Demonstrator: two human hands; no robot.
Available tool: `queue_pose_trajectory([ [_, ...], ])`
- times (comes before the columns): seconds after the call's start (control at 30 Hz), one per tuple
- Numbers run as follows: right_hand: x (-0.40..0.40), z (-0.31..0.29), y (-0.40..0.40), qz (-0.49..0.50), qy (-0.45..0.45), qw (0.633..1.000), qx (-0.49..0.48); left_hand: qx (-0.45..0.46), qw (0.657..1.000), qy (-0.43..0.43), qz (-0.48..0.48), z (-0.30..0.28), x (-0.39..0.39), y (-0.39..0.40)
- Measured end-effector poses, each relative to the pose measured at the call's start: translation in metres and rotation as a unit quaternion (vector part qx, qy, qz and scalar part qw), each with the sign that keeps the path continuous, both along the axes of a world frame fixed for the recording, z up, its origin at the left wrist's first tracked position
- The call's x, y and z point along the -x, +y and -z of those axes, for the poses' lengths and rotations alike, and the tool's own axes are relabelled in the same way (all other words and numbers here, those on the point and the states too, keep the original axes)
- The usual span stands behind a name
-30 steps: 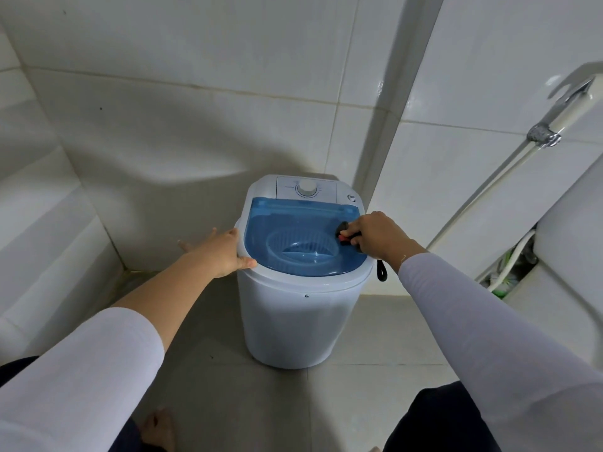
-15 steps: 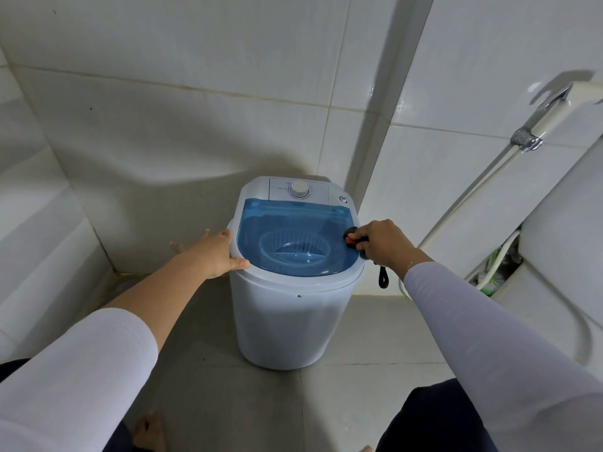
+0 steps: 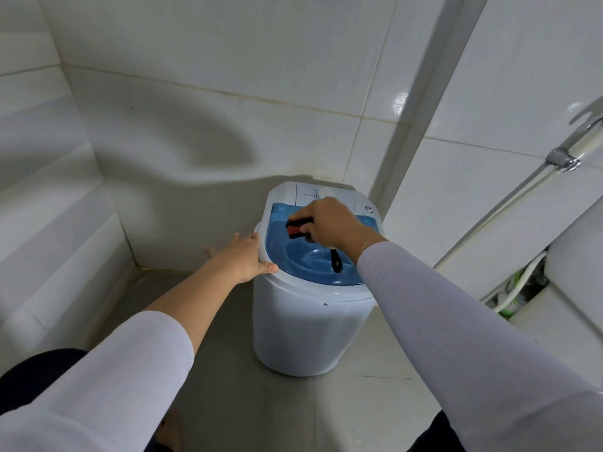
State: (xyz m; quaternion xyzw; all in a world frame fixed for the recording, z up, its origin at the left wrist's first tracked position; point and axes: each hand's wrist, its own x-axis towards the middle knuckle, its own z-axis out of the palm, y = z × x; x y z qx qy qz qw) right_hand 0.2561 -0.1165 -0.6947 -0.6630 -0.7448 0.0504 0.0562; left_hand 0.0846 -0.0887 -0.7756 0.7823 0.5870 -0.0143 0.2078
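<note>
Bathroom corner, seen from above: my right hand (image 3: 329,223) is clenched around a small black-and-red tool (image 3: 297,228), holding it over the far half of the blue lid (image 3: 293,265) of a compact white washing machine (image 3: 303,327). The tool's exposed end juts from my fist toward the machine's left side, so its long axis runs roughly side to side across the lid. A black strap loop (image 3: 336,261) hangs from under the hand, trailing toward me over the lid's sunken centre.

My left hand (image 3: 244,259) is pressed against the machine's left rim, thumb laid over the top edge and fingers stretched straight toward the tiled wall (image 3: 195,141); it clutches nothing.

The machine stands upright on the grey floor (image 3: 248,402), close to where two walls meet, its control panel on the far side and the lid's rounded edge nearest me.

Most of the tool is buried in my fist, so I cannot tell its full shape or whether it touches the lid. My knuckles cover much of the white dial (image 3: 328,192), and my right sleeve (image 3: 456,321) hides the lid's near right edge. A white hose with a chrome fitting (image 3: 561,159) is cut off at the frame's right edge.
</note>
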Motion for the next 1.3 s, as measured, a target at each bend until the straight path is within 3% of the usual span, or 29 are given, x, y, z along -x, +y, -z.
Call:
queue_pose_trajectory([
  [0.2, 0.043, 0.024, 0.014, -0.058, -0.054, 0.996, 0.034, -0.003, 1.000, -0.014, -0.005, -0.004, 0.000, -0.006],
  [0.57, 0.032, 0.026, 0.006, -0.068, -0.110, 0.991, 0.047, 0.007, 1.000, -0.014, -0.004, -0.006, 0.001, -0.009],
  [1.3, -0.066, 0.027, -0.039, 0.041, -0.065, 0.996, 0.045, -0.013, 1.000, 0.002, -0.004, 0.003, 0.002, 0.001],
])
